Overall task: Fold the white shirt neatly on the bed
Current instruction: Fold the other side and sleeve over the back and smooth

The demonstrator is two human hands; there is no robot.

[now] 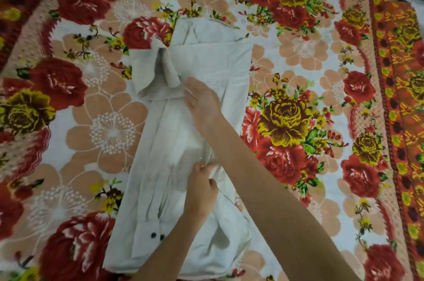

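Right now the white shirt (183,133) lies lengthwise on the floral bedspread (298,101), collar at 12 o'clock, both sides folded inward. My right hand (202,103) rests flat, fingers together, pinning the center so nothing slides. My left hand (200,186), toward 6 o'clock, pinches a bunched sleeve fold (2 dark cuff buttons (157,236) show nearby) to straighten it.
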